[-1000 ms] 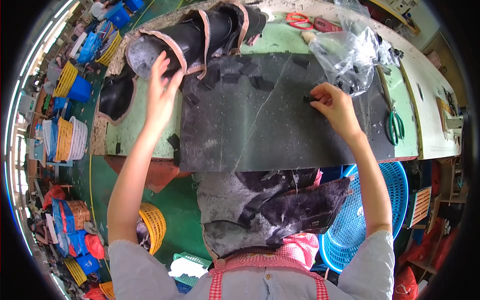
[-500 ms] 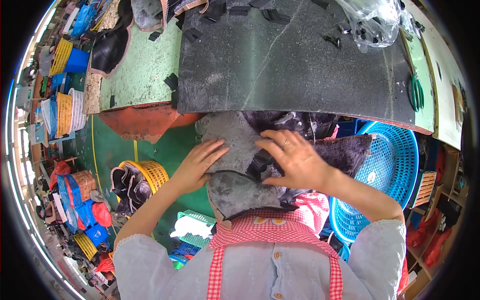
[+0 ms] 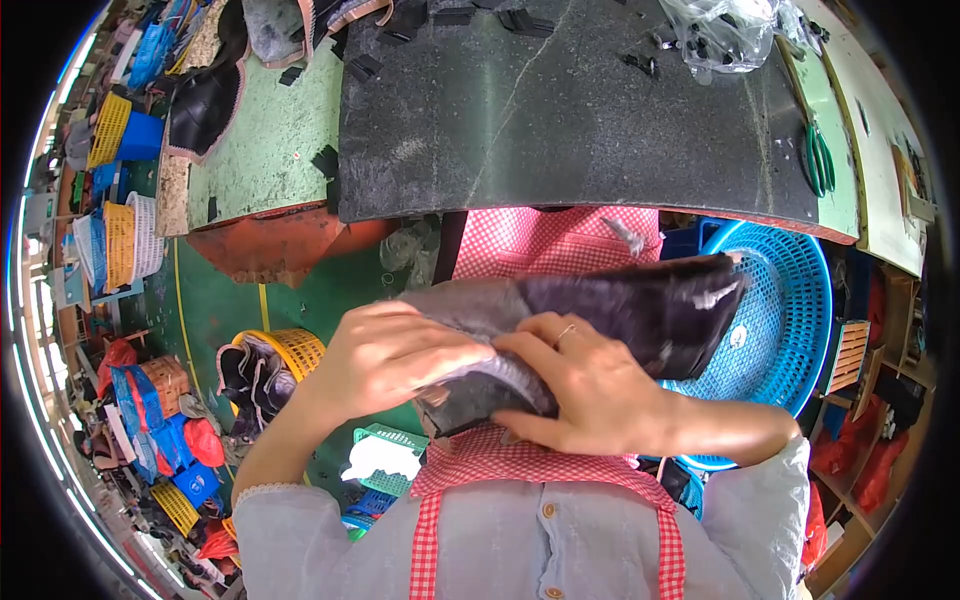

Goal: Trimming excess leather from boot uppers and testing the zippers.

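Above my lap, in front of the bench, I hold a dark, fur-lined boot upper (image 3: 620, 315) with a grey fleecy side and a purplish-black side. My left hand (image 3: 395, 360) is closed over its left part, fingers bent across the grey lining. On the right, my right hand (image 3: 595, 390) grips the folded edge, with the thumb below and the fingers on top. The upper is bunched between both hands, and its far right end sticks out toward the blue basket. Motion blurs part of it. Below it shows my red-checked apron (image 3: 560, 240).
A black cutting mat (image 3: 600, 130) covers the bench, with dark scraps, a clear plastic bag (image 3: 725, 40) and green-handled scissors (image 3: 819, 160). Large blue baskets (image 3: 800, 330) stand at right. A yellow basket (image 3: 290, 350) of similar pieces and a green basket (image 3: 390, 450) sit at left.
The upper was spread flat on my lap under both hands; it is now lifted and folded between them. More of the apron shows beneath. The left hand has closed on it.
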The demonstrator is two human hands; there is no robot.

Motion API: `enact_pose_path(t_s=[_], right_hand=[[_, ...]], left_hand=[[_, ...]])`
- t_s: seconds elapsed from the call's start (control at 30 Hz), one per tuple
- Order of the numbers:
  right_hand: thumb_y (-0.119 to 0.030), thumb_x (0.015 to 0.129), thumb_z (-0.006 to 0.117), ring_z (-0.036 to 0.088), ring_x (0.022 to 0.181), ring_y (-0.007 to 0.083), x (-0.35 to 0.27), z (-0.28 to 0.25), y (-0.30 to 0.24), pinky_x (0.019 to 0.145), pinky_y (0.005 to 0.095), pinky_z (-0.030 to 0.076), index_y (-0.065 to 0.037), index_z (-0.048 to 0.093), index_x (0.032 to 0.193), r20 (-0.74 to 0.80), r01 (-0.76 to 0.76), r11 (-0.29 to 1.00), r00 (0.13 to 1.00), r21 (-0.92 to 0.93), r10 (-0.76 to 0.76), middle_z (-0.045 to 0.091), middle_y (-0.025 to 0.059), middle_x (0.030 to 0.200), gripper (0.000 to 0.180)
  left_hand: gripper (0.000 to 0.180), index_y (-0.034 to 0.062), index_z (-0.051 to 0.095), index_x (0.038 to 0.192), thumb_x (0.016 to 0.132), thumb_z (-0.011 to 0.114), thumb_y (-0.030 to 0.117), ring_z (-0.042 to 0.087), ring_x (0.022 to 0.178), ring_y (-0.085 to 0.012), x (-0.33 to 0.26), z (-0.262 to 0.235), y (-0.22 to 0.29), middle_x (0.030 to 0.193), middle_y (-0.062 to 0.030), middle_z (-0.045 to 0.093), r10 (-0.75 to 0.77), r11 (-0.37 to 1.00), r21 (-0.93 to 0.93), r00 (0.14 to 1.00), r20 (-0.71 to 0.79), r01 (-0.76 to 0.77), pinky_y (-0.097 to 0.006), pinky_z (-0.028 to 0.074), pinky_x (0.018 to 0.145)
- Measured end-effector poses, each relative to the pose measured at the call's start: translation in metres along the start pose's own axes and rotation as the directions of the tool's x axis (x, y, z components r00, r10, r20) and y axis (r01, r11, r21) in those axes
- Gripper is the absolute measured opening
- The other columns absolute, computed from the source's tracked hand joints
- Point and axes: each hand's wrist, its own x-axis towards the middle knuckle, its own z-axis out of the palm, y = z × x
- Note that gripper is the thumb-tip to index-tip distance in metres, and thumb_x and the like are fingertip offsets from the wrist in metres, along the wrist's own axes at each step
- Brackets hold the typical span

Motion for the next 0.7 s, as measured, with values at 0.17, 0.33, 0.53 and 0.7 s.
enact_pose_path(t_s=[0.17,0.33,0.53,0.7], right_hand=[[-0.019,0.092,0.062,0.063,0.082,0.0402,0.01,0.034,0.042,0.073,0.0441,0.05,0.003,0.065,0.1,-0.03,-0.122,0.926,0.989,0.356,0.142,0.062,0.0228,0.083,0.023],[-0.018,0.088,0.07,0.068,0.078,0.0286,0.019,0.036,0.053,0.071,0.0367,0.051,0.001,0.065,0.11,-0.022,-0.181,0.829,0.974,0.53,0.226,0.067,0.023,0.089,0.029],[-0.04,0.097,0.06,0.063,0.087,0.0155,0.027,0.067,0.066,0.083,0.033,0.049,-0.002,0.064,0.12,0.109,-0.288,0.644,0.947,0.709,0.303,0.069,0.0128,0.091,0.045],[-0.04,0.099,0.057,0.059,0.095,0.0073,0.019,0.063,0.092,0.084,0.0263,0.049,0.0,0.067,0.114,0.376,-0.406,0.38,0.914,0.831,0.155,0.068,0.003,0.102,0.044]], left_hand=[[0.045,0.0154,0.068,0.108,0.065,0.08,0.013,0.061,0.095,-0.0222,0.024,0.006,-0.009,0.099,-0.0019,0.065,-0.154,0.962,0.221,0.987,-0.047,0.16,-0.04,0.047,0.086],[0.032,0.0182,0.072,0.097,0.066,0.081,0.012,0.053,0.091,-0.0217,0.039,0.005,-0.006,0.1,0.0017,0.06,-0.03,0.832,0.508,0.932,-0.36,0.223,-0.036,0.045,0.077],[0.013,0.0054,0.068,0.09,0.078,0.073,0.004,0.062,0.065,-0.0118,0.044,0.026,-0.016,0.096,-0.0014,0.061,-0.179,0.968,0.136,0.961,-0.213,0.21,-0.026,0.052,0.055],[0.003,0.0013,0.063,0.081,0.081,0.066,0.002,0.066,0.075,-0.0243,0.043,0.023,-0.022,0.098,-0.0061,0.063,-0.208,0.949,-0.218,0.973,0.104,0.226,-0.033,0.054,0.064]])
